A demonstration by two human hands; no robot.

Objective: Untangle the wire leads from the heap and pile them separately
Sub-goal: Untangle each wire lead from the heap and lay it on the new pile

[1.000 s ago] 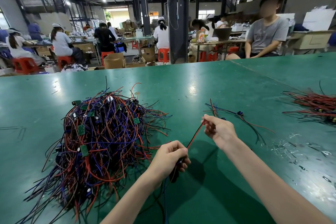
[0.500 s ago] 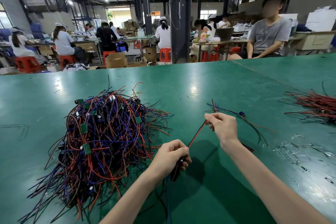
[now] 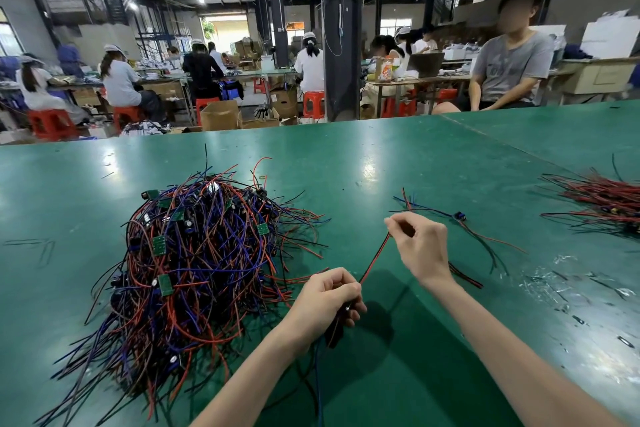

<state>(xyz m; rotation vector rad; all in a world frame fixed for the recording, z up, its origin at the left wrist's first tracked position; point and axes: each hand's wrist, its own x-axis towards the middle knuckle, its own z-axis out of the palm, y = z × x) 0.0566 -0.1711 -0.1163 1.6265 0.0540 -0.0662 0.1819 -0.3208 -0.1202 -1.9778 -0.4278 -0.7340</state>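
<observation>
A big tangled heap of red, blue and black wire leads (image 3: 201, 267) with small green boards lies on the green table (image 3: 381, 163), left of centre. My left hand (image 3: 329, 302) grips the lower end of a red-and-black wire lead (image 3: 374, 259), just right of the heap. My right hand (image 3: 420, 246) pinches the same lead higher up, so it runs taut between both hands. Behind my right hand lie a few separated leads (image 3: 460, 222) with a small blue part.
A second pile of mostly red leads (image 3: 602, 201) lies at the table's right edge. Small scraps and scuffs (image 3: 568, 288) dot the table to the right. Beyond the far edge sit a person in a grey shirt (image 3: 509, 59), a dark pillar (image 3: 341, 28) and other workers.
My right hand has slid a little up and right along the lead, stretching it. My left hand has stayed by the heap with its grip unchanged.
</observation>
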